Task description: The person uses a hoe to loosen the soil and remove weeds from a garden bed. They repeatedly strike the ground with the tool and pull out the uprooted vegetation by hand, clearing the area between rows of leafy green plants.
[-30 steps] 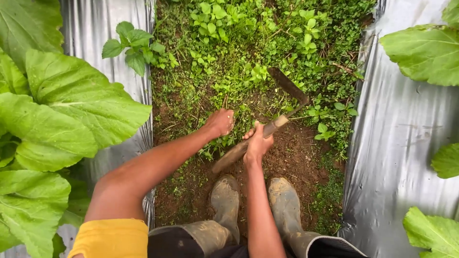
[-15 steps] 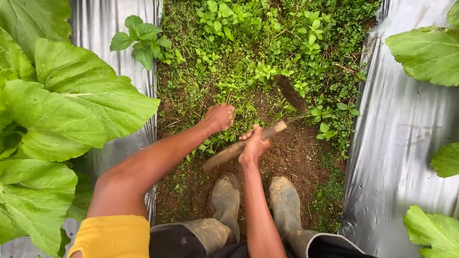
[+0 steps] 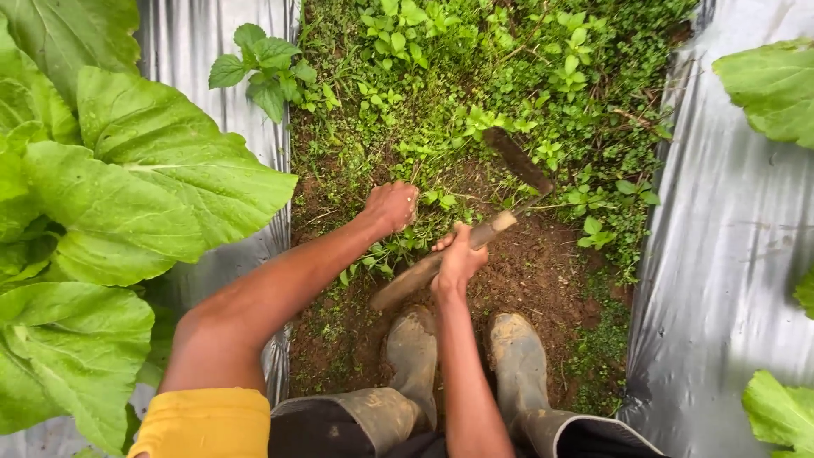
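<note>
Light was soft, even daylight, overcast in character; no hard shadows. Faint shade lay under broad pale green crop leaves (image 3: pixel 127 195) at left and around muddy grey rubber boots (image 3: pixel 415 356). Silver plastic mulch sheets (image 3: pixel 729 254) showed dull streaked sheen, mild glare at top left. Focus was sharp on weeds and brown soil strip (image 3: pixel 526 271). Slight blur on dark curved hoe blade (image 3: pixel 519 159). Wide-angle stretch visible at frame edges; yellow sleeve (image 3: pixel 199 422) soft at bottom.
</note>
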